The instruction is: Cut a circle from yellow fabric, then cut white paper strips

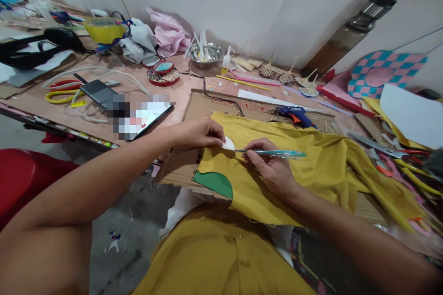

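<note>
Left hand (pixel 209 132) pinches white piece (pixel 228 143) on yellow cloth (pixel 249 189). Right hand (pixel 272 163) pinches pen (pixel 284 152), long axis roughly left-right, tip at the piece's right edge. Left hand nearer to the piece.

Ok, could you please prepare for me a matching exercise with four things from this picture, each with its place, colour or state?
1. Pen
2. White piece
3. Cloth under the pen
4. Glue gun

A. Blue and orange
B. Touched by the left hand
C. Yellow
D. Held in the right hand

Pairs: 1-D, 2-B, 3-C, 4-A
</note>
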`<action>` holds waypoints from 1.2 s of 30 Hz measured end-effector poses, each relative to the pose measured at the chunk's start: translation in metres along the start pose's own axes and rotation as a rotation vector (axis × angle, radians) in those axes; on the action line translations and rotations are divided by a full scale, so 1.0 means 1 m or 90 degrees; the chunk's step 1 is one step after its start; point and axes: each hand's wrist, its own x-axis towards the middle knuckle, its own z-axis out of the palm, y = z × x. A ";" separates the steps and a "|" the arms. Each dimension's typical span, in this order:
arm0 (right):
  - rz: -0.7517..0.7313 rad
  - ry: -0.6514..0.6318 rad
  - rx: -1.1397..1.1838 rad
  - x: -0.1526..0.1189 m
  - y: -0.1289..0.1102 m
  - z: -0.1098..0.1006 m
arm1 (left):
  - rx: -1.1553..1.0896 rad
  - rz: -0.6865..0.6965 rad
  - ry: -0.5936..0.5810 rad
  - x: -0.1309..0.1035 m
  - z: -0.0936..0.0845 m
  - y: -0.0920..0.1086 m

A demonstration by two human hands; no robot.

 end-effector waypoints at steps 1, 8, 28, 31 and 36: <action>0.001 0.013 0.019 0.000 0.000 0.000 | -0.006 -0.011 -0.002 0.000 0.000 0.000; 0.017 0.079 0.132 0.003 0.003 0.001 | -0.038 -0.062 0.088 -0.001 -0.002 0.000; -0.190 0.039 -0.169 0.006 -0.016 -0.026 | 0.219 0.036 0.514 0.041 -0.004 0.018; -0.264 0.044 -0.270 0.005 -0.011 -0.042 | 0.270 0.041 0.477 0.062 -0.010 0.006; -0.307 0.068 -0.350 0.010 0.005 -0.061 | 0.315 -0.036 0.352 0.087 -0.011 -0.011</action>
